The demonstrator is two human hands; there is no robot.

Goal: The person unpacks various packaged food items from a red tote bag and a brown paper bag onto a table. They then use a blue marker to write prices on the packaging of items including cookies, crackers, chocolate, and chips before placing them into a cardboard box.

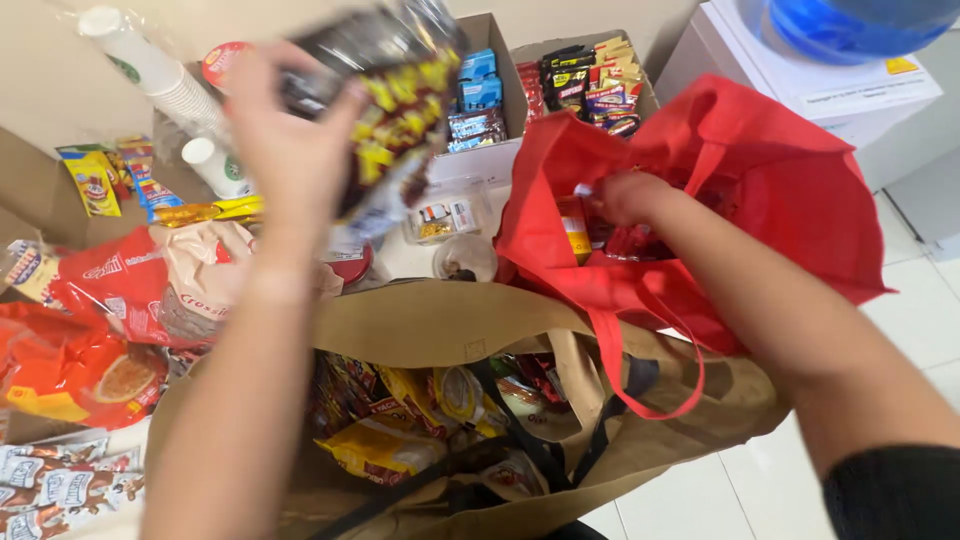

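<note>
Dark packet with yellow patches point(385, 110): far centre, blurred, gripped in the left hand point(290, 140).
Red-and-beige bag point(160, 280): left, lying flat.
Orange pouch point(70, 370): near left.
Yellow sachets point(95, 180): far left.
Blue packets point(478, 80): far centre, upright in a cardboard box point(500, 45).
Mixed dark and yellow bars point(590, 85): far, right of the blue packets.
Yellow wrappers point(400, 420): near centre, inside a brown bag point(440, 325).
White label with a yellow mark point(880, 75): far right, on a white dispenser top.
</note>
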